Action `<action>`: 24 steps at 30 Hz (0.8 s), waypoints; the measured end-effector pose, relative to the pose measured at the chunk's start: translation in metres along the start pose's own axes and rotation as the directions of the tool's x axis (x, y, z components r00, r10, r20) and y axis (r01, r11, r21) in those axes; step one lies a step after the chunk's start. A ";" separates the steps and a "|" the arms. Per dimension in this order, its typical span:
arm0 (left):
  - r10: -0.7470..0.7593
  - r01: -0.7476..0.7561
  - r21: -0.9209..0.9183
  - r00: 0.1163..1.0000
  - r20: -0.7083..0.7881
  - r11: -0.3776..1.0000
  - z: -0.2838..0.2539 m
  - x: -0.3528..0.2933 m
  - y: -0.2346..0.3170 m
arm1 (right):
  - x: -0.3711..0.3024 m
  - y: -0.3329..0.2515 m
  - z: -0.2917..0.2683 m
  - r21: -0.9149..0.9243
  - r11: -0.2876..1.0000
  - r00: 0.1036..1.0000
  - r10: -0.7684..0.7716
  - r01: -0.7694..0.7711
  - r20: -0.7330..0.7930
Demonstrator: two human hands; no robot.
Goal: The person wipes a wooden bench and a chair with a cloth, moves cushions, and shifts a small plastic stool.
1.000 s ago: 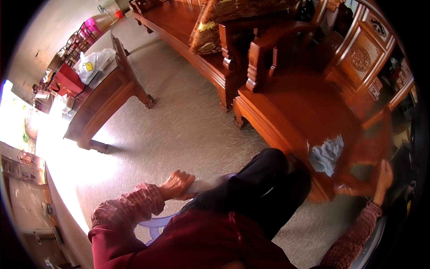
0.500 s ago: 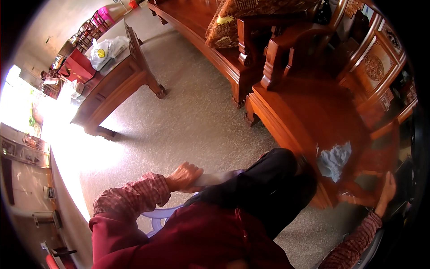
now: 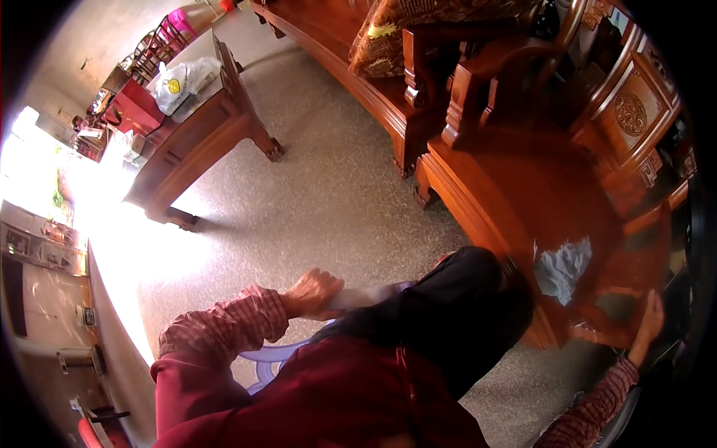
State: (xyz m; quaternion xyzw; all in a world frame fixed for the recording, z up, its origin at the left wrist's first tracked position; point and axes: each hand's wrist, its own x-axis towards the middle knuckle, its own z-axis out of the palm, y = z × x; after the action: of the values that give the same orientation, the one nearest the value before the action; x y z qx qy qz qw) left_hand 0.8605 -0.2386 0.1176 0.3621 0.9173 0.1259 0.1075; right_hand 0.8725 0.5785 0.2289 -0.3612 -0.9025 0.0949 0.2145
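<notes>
My left hand (image 3: 312, 293) is closed beside my thigh, with a long, pale, blurred thing (image 3: 366, 296) reaching from it toward my knee. What kind of thing it is, I cannot make out. At the far right, my right hand (image 3: 651, 319) rests against the outer side of the wooden chair's armrest (image 3: 657, 246), its fingers stretched upward and partly turned from view. On the seat of that reddish-brown wooden chair (image 3: 523, 187) lies a crumpled grey-white cloth (image 3: 564, 269), left of my right hand and apart from it.
A carved wooden bench (image 3: 336, 60) with a patterned cushion (image 3: 385, 45) stands ahead. Across the speckled floor (image 3: 299, 201), a low wooden table (image 3: 198, 149) holds a red bag (image 3: 134, 108) and white plastic bags (image 3: 183, 82). Beneath me shows a lavender plastic seat (image 3: 265, 366).
The view has shifted slightly, so the furniture sits a little farther right. Both hands keep nearly the same places; the cloth still lies on the seat.
</notes>
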 end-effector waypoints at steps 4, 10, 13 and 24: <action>0.032 -0.035 -0.055 0.997 -0.068 0.998 0.002 0.004 -0.001 | 0.004 0.011 0.000 0.042 0.999 0.999 0.020 -0.022 0.037; -0.003 0.004 0.014 1.000 -0.013 1.000 0.000 -0.002 0.001 | -0.009 -0.014 0.003 0.094 0.995 0.999 0.025 -0.022 -0.029; 0.006 -0.006 0.002 1.000 -0.024 1.000 0.005 0.000 0.000 | -0.007 -0.009 -0.003 0.111 0.994 1.000 -0.011 0.012 -0.008; -0.013 0.013 0.001 1.000 0.011 1.000 0.002 0.001 0.001 | 0.000 0.000 -0.004 0.115 0.992 0.998 -0.051 0.046 0.039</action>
State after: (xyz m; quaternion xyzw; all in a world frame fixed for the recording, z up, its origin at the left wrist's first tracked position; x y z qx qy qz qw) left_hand 0.8606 -0.2367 0.1155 0.3570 0.9191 0.1229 0.1131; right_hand 0.8745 0.5788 0.2326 -0.3243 -0.9084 0.1486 0.2181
